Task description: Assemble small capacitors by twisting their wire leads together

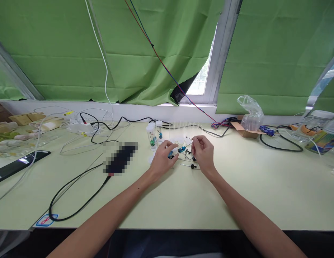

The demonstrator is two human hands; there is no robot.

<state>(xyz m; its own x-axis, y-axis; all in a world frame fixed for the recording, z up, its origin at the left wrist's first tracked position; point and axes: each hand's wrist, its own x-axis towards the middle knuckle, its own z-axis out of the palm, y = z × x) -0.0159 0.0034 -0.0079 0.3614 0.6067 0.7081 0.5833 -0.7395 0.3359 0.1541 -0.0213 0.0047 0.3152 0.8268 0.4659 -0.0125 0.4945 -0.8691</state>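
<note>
My left hand (163, 157) rests low over the table, its thumb and index finger apart, with a small blue piece (170, 153) showing beside the fingers. My right hand (203, 154) is closed in a pinch; a thin metal pin-like piece (188, 138) sticks out from its fingertips to the left. Between the hands lie another blue piece (181, 149) and several small black pieces with thin metal wires, one black-headed piece (193, 166) nearest me. Just behind the left hand stand clear capped tubes, one tube (151, 138) with a green piece inside.
More clear containers (179, 133) stand behind the hands. A pixelated dark device (121, 158) with a black cable lies left. Farther left are a black phone-like slab (21, 165) and a white power strip (80, 127). A cardboard box (246, 130) and clear jars (321, 120) stand right.
</note>
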